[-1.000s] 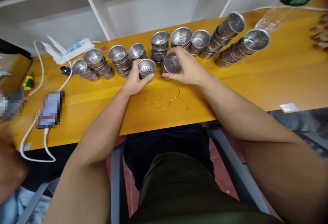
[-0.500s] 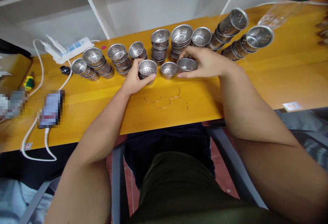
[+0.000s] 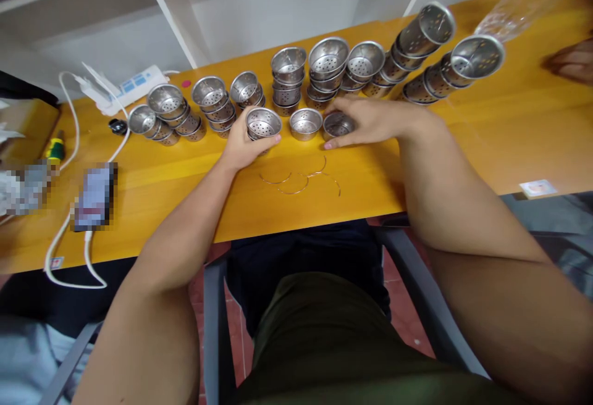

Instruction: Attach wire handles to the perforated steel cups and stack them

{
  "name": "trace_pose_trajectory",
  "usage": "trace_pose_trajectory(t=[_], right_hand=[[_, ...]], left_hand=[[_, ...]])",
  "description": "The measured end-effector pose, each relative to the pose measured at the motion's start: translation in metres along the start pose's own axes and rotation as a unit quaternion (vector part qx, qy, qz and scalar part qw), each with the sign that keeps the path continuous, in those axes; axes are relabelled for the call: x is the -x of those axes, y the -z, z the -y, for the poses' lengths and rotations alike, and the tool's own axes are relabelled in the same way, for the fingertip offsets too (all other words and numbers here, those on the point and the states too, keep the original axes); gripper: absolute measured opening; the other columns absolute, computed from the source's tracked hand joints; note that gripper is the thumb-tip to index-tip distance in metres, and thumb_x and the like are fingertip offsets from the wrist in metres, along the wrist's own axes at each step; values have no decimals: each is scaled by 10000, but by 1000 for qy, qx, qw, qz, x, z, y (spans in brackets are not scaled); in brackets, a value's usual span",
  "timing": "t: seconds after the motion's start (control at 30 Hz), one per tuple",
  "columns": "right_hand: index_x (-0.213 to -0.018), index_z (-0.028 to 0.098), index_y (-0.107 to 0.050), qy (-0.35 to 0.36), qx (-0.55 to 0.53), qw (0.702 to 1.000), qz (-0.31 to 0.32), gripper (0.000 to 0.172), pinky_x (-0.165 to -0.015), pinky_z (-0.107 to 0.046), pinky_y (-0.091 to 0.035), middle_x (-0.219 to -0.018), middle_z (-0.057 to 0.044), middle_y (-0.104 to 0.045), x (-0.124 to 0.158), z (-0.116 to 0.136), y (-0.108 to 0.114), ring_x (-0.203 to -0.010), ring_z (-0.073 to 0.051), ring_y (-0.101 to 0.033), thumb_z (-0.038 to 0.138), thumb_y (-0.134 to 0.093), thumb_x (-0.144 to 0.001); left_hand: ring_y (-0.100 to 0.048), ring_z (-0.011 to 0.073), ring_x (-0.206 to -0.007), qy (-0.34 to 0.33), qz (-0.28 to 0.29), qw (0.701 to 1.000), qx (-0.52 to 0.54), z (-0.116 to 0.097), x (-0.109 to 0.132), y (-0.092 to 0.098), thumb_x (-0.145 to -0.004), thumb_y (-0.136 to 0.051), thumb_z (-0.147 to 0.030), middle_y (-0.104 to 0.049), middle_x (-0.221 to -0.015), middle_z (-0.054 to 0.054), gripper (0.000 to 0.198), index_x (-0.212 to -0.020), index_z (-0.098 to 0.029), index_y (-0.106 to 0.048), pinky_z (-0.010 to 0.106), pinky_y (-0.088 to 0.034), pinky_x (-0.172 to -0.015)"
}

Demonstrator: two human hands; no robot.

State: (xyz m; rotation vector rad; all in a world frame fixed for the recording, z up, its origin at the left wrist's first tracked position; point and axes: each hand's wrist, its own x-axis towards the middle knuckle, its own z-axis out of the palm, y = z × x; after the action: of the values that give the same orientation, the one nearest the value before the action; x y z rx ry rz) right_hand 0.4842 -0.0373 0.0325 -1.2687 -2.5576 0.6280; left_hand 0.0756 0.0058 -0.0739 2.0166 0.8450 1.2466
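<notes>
My left hand [image 3: 241,146] is wrapped round a small stack of perforated steel cups [image 3: 263,125] on the yellow table [image 3: 463,146]. A single steel cup [image 3: 305,124] stands free just right of that stack. My right hand [image 3: 370,122] grips another steel cup [image 3: 338,125] that rests on the table beside the free one. Behind them runs a long row of stacked steel cups [image 3: 288,78], some stacks lying tilted at the right [image 3: 428,25]. Several thin wire rings [image 3: 301,179] lie on the table in front of my hands.
At the left lie a white power strip [image 3: 130,89] with its cable [image 3: 69,250], a phone [image 3: 95,198] and a yellow screwdriver [image 3: 54,147]. Another person's hand [image 3: 569,62] rests at the far right. A small card [image 3: 537,187] lies near the table's front edge.
My right hand has split its stack, leaving one cup standing on the table and carrying another to the right, then setting it down. My left hand has stayed on its stack.
</notes>
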Motion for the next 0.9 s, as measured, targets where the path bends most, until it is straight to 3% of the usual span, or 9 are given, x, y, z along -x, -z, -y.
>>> trace_pose_trajectory(t=[0.13,0.23,0.3,0.37,0.43,0.5,0.63,0.73,0.9], right_hand=[[-1553,191,-774,34,3,999,-38,728,-1411,-671,-536,-1692,-283,-739,5,31,12,-1580,-505,-670,737,-935,-1099],[-1389,195,-823,91,-46,992,-79,572,-1201,-536,-597,-1472,-221,-826,5,51,12,-1320,-378,-738,712,-890,-1154],[-1277,201,-846,130,-90,987,-40,510,-972,-439,-573,-1242,-138,-858,2,63,3,-1040,-273,-732,691,-892,-1144],[-1205,210,-859,163,-118,978,45,409,-851,-385,-511,-1059,-60,-840,-4,74,-11,-870,-212,-695,613,-898,-1144],[-1208,212,-872,186,-123,968,111,266,-839,-354,-498,-989,-25,-832,-11,84,-29,-844,-196,-711,473,-898,-1160],[-1256,196,-877,200,-104,966,125,152,-871,-341,-504,-1023,-34,-850,-18,93,-46,-881,-196,-736,315,-890,-1162],[-1223,175,-869,217,-38,970,102,42,-916,-340,-497,-1155,-87,-862,-27,105,-65,-995,-222,-752,171,-848,-1187],[-1169,172,-851,213,19,971,108,106,-906,-348,-474,-1228,-110,-870,-26,115,-64,-1063,-241,-758,126,-768,-1218],[-1142,150,-841,172,164,964,121,199,-803,-390,-364,-1248,-162,-898,-18,143,-56,-973,-250,-746,100,-680,-1249]], left_hand=[[-886,330,-1199,0,-9,1000,13,3,0,0,-771,-1135,-996,-836,-1329,81,1115,-1521,-275,-733,588,-764,-1187],[-885,319,-1161,-4,-20,1000,10,-2,0,1,-788,-1141,-972,-846,-1299,75,1053,-1471,-267,-759,584,-767,-1177],[-884,316,-1141,-5,-21,1000,4,-5,-1,2,-805,-1134,-969,-850,-1266,73,1020,-1439,-260,-768,591,-762,-1187],[-884,323,-1161,-10,-21,1000,-2,-5,-1,2,-817,-1103,-1005,-854,-1264,76,1024,-1432,-258,-770,599,-748,-1216],[-882,326,-1206,-25,-32,999,-5,-3,-2,2,-843,-1057,-1043,-856,-1296,80,1027,-1448,-266,-767,594,-733,-1248],[-877,328,-1260,-42,-44,998,-8,0,-3,2,-881,-1034,-1038,-853,-1331,78,1002,-1477,-281,-759,584,-720,-1280],[-877,338,-1319,-55,-34,998,-24,2,-2,2,-912,-1028,-1019,-848,-1369,79,994,-1531,-298,-736,588,-709,-1317],[-882,346,-1345,-75,-27,996,-37,-1,-2,2,-874,-1026,-1058,-850,-1442,94,1087,-1592,-305,-711,579,-724,-1306],[-888,372,-1393,-101,-37,992,-69,-4,-3,1,-867,-1027,-1063,-853,-1491,112,1113,-1608,-297,-706,602,-727,-1326]])
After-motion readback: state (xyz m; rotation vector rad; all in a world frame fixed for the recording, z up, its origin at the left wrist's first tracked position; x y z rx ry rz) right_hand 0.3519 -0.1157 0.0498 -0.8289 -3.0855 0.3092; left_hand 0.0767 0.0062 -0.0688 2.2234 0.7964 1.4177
